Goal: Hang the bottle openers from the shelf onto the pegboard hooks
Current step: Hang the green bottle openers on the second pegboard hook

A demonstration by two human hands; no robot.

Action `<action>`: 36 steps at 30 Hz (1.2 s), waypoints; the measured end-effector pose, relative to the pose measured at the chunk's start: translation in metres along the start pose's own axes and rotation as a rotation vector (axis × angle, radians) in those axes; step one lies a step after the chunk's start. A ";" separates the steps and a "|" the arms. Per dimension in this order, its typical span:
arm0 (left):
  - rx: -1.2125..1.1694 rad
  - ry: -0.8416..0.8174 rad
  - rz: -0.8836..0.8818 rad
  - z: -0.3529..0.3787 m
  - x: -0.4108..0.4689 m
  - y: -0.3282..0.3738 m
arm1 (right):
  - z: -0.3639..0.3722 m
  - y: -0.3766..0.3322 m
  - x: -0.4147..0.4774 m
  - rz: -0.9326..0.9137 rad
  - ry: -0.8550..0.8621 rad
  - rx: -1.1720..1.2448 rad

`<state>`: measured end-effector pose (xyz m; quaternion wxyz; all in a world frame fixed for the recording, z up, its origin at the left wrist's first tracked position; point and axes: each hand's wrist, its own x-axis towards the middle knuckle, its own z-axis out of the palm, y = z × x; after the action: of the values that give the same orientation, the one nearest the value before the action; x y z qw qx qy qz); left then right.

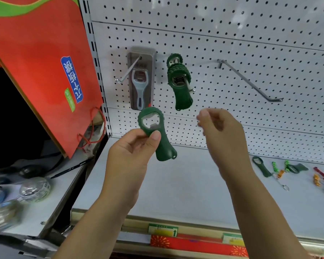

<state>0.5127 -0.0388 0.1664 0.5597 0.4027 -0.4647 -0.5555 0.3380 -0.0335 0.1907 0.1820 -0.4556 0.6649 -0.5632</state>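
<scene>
1. My left hand pinches the green bottle opener at its neck, thumb on the front and fingers behind. The metal mouth stands above the hand and the handle slopes down to its right.
2. My right hand hovers just to the right of the opener. Its fingers are loosely curled and blurred, and I see nothing in them.
3. Above and between the two hands hangs a stack of matching green openers on a loaded hook. I judge this is the target.
4. To do it well, I'd turn the mouth to face the hook's upturned tip, keep the pinch low on the neck so the opening is clear, and use the right hand to steady the tip or the hanging stack.
5. I'd thread the mouth over the tip, then slide it back towards the pegboard before letting go. Releasing too soon risks a drop onto the shelf.
6. Far right of the right hand, more loose openers lie on the shelf, and an empty hook stands above them.
</scene>
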 end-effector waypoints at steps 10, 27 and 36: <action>-0.037 -0.218 0.096 0.024 -0.004 0.010 | -0.025 -0.010 -0.067 -0.081 -0.226 0.078; 0.203 -0.099 0.348 0.014 0.029 0.026 | -0.028 -0.027 -0.017 -0.177 -0.129 0.015; 0.189 -0.188 0.378 0.026 0.054 0.048 | -0.032 -0.017 -0.014 -0.168 -0.107 -0.017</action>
<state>0.4971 -0.0879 0.2234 0.5681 0.3055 -0.6318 -0.4299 0.3280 -0.0023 0.2121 0.1655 -0.5408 0.6185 -0.5455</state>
